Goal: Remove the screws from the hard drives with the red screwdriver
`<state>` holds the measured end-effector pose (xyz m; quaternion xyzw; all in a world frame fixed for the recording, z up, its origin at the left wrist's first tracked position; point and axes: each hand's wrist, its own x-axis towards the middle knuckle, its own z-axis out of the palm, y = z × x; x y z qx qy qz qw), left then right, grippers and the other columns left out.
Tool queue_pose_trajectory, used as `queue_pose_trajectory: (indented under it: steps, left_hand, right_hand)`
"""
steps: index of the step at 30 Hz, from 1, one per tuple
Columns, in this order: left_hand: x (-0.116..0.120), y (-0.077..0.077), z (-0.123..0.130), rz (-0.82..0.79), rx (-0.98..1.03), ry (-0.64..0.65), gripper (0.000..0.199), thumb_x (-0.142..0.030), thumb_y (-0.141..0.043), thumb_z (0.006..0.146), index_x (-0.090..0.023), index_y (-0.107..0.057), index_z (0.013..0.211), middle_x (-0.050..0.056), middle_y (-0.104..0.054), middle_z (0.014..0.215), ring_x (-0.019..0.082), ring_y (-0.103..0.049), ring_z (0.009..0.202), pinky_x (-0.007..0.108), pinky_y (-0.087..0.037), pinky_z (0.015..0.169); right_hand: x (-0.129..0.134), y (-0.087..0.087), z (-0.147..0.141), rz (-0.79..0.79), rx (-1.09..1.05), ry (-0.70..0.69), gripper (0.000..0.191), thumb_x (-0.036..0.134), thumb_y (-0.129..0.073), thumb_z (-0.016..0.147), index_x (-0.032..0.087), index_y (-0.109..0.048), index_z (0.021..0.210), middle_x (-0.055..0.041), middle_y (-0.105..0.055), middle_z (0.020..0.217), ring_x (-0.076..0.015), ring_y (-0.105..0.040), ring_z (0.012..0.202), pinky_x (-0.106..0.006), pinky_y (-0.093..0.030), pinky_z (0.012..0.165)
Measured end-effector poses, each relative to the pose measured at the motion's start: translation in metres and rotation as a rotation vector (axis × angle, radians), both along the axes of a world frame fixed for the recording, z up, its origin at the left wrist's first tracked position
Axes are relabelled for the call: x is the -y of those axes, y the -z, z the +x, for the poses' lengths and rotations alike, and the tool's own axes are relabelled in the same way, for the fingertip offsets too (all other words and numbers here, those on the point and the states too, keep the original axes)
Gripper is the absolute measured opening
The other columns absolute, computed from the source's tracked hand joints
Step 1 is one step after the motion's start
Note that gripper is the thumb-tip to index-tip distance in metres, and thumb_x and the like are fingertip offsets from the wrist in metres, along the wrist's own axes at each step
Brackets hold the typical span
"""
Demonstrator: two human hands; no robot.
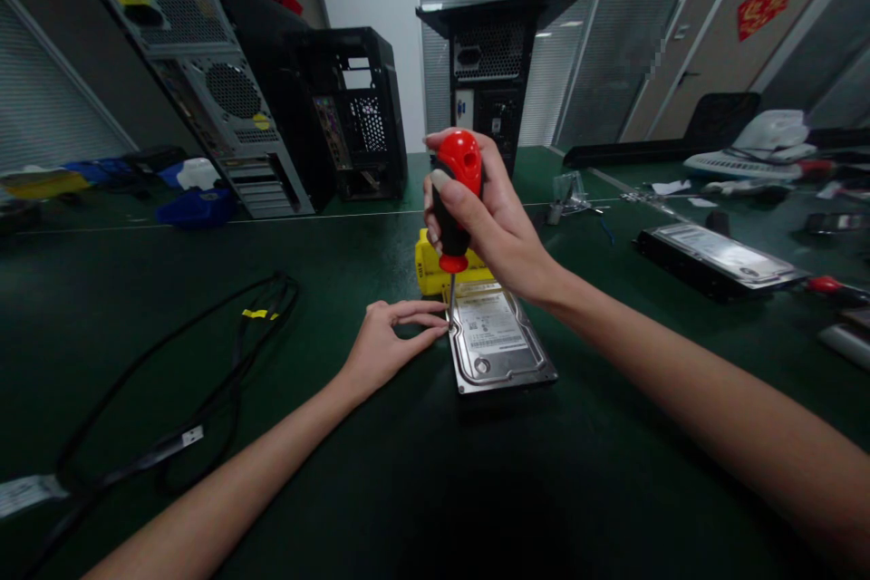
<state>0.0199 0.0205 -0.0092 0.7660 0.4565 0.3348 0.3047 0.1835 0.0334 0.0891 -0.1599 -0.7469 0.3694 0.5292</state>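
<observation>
My right grip (507, 236) is clamped around the handle of a red and black screwdriver (451, 231), thumb laid along its near side and fingers wrapped behind. The tool stands nearly upright, its shaft running down to the left edge of a hard drive (499, 346), which lies flat, label up, on the dark green surface (367, 498). So the drive sits below my right grip and a little nearer to me, most of it to the right of the shaft.

My left grip (384, 340) is just beside that same left edge, thumb and fingertips drawn close together at the foot of the shaft (whether they pinch anything small, I cannot tell). The drive reaches away to the right of those fingertips. At its far end is a yellow object (428, 270), partly hidden by the drive, the screwdriver and my right grip.

To the left of my left grip lies a looped black cable (236, 372) with a USB plug (192, 437). Well to the right is a second drive (730, 252), also label up, and computer cases (265, 82) stand at the back.
</observation>
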Motion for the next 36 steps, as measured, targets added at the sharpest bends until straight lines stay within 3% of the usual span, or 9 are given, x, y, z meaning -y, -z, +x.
queue_pose_trajectory:
  steps: [16,36]
  left_hand:
    - [-0.0003,-0.0001,-0.0008,0.049,-0.025,-0.006,0.022,-0.037,-0.067,0.08,-0.024,-0.073,0.097,0.003,-0.077,0.089,0.029,-0.07,0.091,0.049,-0.033,0.101]
    - [0.0009,-0.0009,-0.0005,0.047,-0.03,-0.01,0.028,-0.036,-0.067,0.081,-0.023,-0.07,0.106,0.002,-0.077,0.086,0.029,-0.069,0.091,0.05,-0.032,0.099]
  right_hand:
    - [0.0012,0.0001,0.0002,0.012,0.008,0.03,0.036,0.041,-0.042,0.093,0.028,-0.03,0.125,0.0001,-0.047,0.087,-0.0079,-0.052,0.069,-0.021,-0.051,0.061]
    - [0.0022,0.0006,0.0,0.024,0.012,0.021,0.038,0.041,-0.047,0.091,0.027,-0.031,0.123,0.0001,-0.048,0.089,-0.0079,-0.052,0.069,-0.022,-0.05,0.062]
